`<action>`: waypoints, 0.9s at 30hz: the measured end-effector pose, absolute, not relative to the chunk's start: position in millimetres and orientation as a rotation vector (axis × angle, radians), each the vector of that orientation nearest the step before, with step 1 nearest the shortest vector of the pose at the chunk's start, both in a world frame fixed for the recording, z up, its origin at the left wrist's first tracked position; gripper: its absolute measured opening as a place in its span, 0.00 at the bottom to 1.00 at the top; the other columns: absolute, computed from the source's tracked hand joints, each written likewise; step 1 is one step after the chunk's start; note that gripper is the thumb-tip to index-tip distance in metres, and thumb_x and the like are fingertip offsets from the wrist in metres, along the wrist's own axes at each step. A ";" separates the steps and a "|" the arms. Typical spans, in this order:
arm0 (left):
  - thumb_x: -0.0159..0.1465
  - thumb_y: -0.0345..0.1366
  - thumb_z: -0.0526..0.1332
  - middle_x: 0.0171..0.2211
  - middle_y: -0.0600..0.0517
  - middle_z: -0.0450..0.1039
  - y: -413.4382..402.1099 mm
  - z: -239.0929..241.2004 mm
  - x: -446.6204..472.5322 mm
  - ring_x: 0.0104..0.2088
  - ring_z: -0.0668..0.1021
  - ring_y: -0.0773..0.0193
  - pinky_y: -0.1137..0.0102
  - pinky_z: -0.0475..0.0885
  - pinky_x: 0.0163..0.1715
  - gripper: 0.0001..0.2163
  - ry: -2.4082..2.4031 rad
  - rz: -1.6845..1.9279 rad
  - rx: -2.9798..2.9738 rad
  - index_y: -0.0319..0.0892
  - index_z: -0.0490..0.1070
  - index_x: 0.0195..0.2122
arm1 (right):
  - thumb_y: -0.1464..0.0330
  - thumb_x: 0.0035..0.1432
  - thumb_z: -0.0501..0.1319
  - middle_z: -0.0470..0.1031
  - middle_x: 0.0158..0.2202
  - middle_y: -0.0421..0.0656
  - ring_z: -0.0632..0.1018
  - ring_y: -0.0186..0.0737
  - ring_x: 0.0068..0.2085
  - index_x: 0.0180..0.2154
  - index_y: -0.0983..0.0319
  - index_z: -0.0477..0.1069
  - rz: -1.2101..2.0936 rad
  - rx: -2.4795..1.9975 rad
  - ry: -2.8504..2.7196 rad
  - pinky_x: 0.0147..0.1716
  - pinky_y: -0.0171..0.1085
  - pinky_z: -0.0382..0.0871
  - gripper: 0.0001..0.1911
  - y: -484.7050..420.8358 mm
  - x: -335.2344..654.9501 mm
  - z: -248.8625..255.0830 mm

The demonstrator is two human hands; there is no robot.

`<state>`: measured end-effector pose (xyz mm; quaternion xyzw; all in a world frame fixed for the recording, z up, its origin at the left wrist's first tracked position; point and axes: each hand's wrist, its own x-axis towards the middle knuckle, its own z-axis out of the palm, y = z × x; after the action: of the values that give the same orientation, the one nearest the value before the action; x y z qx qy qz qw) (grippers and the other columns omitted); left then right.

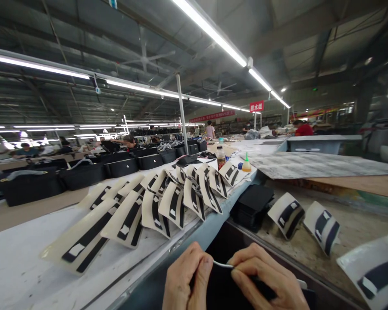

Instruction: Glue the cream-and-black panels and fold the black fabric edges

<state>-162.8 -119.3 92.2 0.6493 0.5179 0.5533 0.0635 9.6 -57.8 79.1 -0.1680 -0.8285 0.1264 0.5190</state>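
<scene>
Low in the head view, a short length of thin white strip spans the gap between my hands. My left hand pinches one end between thumb and forefinger. Fingertips of my right hand are closed on the other end. Whether it is cord, tape or the edge of a wider piece I cannot tell. A small pale end shows beyond my right hand, partly hidden. Curved cream sheets with black strips lie overlapping on the white table to the left.
Similar curved pieces lie on the right-hand surface beside a black stack. A green-tipped glue bottle and a dark jar stand farther back. Black bags line the left. Other people are in the background.
</scene>
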 end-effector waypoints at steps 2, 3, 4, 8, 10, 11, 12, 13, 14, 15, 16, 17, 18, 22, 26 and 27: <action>0.68 0.42 0.57 0.25 0.55 0.69 -117.5 92.7 -165.8 0.27 0.74 0.66 0.76 0.67 0.28 0.13 1.523 1.456 1.938 0.42 0.72 0.29 | 0.77 0.63 0.59 0.77 0.33 0.39 0.78 0.34 0.34 0.33 0.60 0.69 0.296 -0.374 -2.005 0.35 0.31 0.73 0.08 -55.3 8.3 79.7; 0.67 0.42 0.58 0.25 0.55 0.71 -115.8 91.0 -166.4 0.27 0.75 0.65 0.75 0.67 0.29 0.12 1.530 1.374 1.940 0.42 0.74 0.30 | 0.77 0.63 0.58 0.77 0.33 0.39 0.78 0.34 0.34 0.33 0.60 0.69 0.290 -0.372 -2.012 0.35 0.32 0.73 0.08 -53.6 6.5 78.8; 0.67 0.42 0.59 0.25 0.54 0.72 -113.5 87.6 -166.2 0.27 0.75 0.65 0.75 0.68 0.29 0.13 1.557 1.332 1.949 0.42 0.75 0.29 | 0.76 0.64 0.58 0.77 0.33 0.40 0.78 0.34 0.33 0.32 0.60 0.69 0.273 -0.375 -2.014 0.34 0.32 0.73 0.09 -51.7 4.0 76.8; 0.70 0.37 0.56 0.22 0.54 0.70 -100.8 62.9 -161.1 0.24 0.73 0.66 0.75 0.67 0.28 0.18 1.724 1.524 1.918 0.41 0.72 0.22 | 0.72 0.66 0.57 0.75 0.35 0.44 0.78 0.41 0.36 0.31 0.59 0.72 0.068 -0.536 -1.999 0.34 0.37 0.73 0.10 -42.8 -6.4 60.9; 0.70 0.37 0.57 0.23 0.54 0.71 -95.6 50.7 -159.7 0.24 0.74 0.66 0.75 0.69 0.29 0.16 1.769 1.670 1.864 0.42 0.73 0.25 | 0.71 0.65 0.58 0.75 0.34 0.44 0.78 0.42 0.34 0.34 0.58 0.74 -0.008 -0.608 -2.052 0.32 0.38 0.73 0.08 -39.2 -8.5 54.4; 0.70 0.36 0.57 0.24 0.53 0.72 -94.3 46.4 -159.9 0.25 0.75 0.65 0.75 0.69 0.30 0.15 1.785 1.739 1.852 0.42 0.74 0.26 | 0.71 0.66 0.58 0.75 0.33 0.42 0.78 0.41 0.33 0.38 0.58 0.75 -0.007 -0.617 -2.102 0.32 0.37 0.73 0.07 -38.0 -8.5 53.1; 0.70 0.35 0.57 0.24 0.53 0.72 -94.0 43.6 -160.5 0.25 0.76 0.65 0.75 0.70 0.31 0.14 1.794 1.810 1.851 0.42 0.75 0.27 | 0.72 0.66 0.57 0.76 0.32 0.41 0.78 0.41 0.32 0.42 0.57 0.75 0.015 -0.596 -2.151 0.31 0.36 0.73 0.08 -37.3 -7.8 53.4; 0.69 0.34 0.58 0.25 0.53 0.73 -94.8 42.3 -161.4 0.26 0.76 0.65 0.75 0.70 0.32 0.13 1.794 1.877 1.857 0.41 0.76 0.28 | 0.72 0.67 0.56 0.78 0.32 0.41 0.79 0.40 0.32 0.46 0.57 0.74 0.050 -0.551 -2.197 0.32 0.35 0.74 0.10 -37.0 -6.5 55.2; 0.69 0.33 0.59 0.26 0.53 0.73 -96.7 42.3 -162.4 0.27 0.77 0.65 0.75 0.70 0.32 0.11 1.781 1.928 1.864 0.42 0.76 0.29 | 0.71 0.68 0.55 0.79 0.34 0.41 0.80 0.39 0.33 0.49 0.58 0.73 0.088 -0.488 -2.229 0.33 0.34 0.74 0.12 -36.8 -4.5 58.2; 0.69 0.32 0.59 0.26 0.53 0.73 -99.4 43.3 -163.0 0.27 0.77 0.66 0.75 0.70 0.32 0.10 1.759 1.954 1.872 0.42 0.77 0.30 | 0.70 0.69 0.54 0.81 0.36 0.42 0.81 0.38 0.35 0.51 0.59 0.72 0.122 -0.416 -2.256 0.35 0.33 0.75 0.12 -36.7 -2.0 61.7; 0.68 0.32 0.59 0.27 0.53 0.73 -102.5 45.0 -163.1 0.27 0.77 0.66 0.76 0.70 0.32 0.10 1.734 1.962 1.883 0.42 0.77 0.31 | 0.70 0.69 0.54 0.82 0.37 0.42 0.82 0.37 0.35 0.51 0.59 0.71 0.141 -0.339 -2.270 0.36 0.32 0.75 0.12 -36.3 0.8 65.0; 0.68 0.31 0.59 0.27 0.54 0.73 -105.7 46.9 -162.6 0.27 0.77 0.67 0.76 0.70 0.31 0.09 1.712 1.958 1.894 0.43 0.78 0.32 | 0.69 0.70 0.54 0.82 0.39 0.42 0.82 0.37 0.36 0.52 0.60 0.70 0.146 -0.269 -2.279 0.37 0.31 0.75 0.12 -35.6 4.0 67.6; 0.68 0.30 0.59 0.27 0.54 0.73 -108.6 48.7 -161.5 0.26 0.77 0.68 0.77 0.69 0.31 0.09 1.691 1.948 1.906 0.43 0.78 0.33 | 0.69 0.70 0.55 0.82 0.39 0.43 0.83 0.36 0.36 0.53 0.60 0.69 0.134 -0.202 -2.277 0.37 0.31 0.76 0.12 -34.6 7.5 69.2; 0.68 0.30 0.59 0.25 0.53 0.71 -113.6 52.4 -152.1 0.24 0.75 0.69 0.77 0.68 0.28 0.10 1.643 1.906 1.958 0.41 0.78 0.32 | 0.73 0.66 0.59 0.83 0.35 0.42 0.83 0.37 0.31 0.58 0.61 0.65 0.032 -0.065 -2.171 0.31 0.31 0.77 0.19 -30.3 21.7 66.8; 0.70 0.32 0.57 0.23 0.53 0.69 -113.8 54.4 -144.4 0.23 0.73 0.68 0.75 0.66 0.27 0.13 1.674 1.835 1.969 0.40 0.77 0.29 | 0.70 0.65 0.62 0.83 0.32 0.40 0.83 0.37 0.28 0.58 0.60 0.65 0.017 -0.075 -2.161 0.28 0.31 0.76 0.21 -32.3 31.6 70.3; 0.70 0.32 0.56 0.23 0.53 0.69 -114.5 55.5 -143.7 0.23 0.73 0.68 0.75 0.66 0.27 0.14 1.673 1.807 1.965 0.40 0.77 0.29 | 0.68 0.66 0.62 0.82 0.31 0.40 0.83 0.37 0.28 0.57 0.60 0.67 0.030 -0.071 -2.169 0.28 0.31 0.76 0.19 -33.4 32.2 73.3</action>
<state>-143.7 -114.5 55.5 0.6237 0.5311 0.5736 -0.0048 32.2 -33.4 73.3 -0.0291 -0.8839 0.0124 0.4666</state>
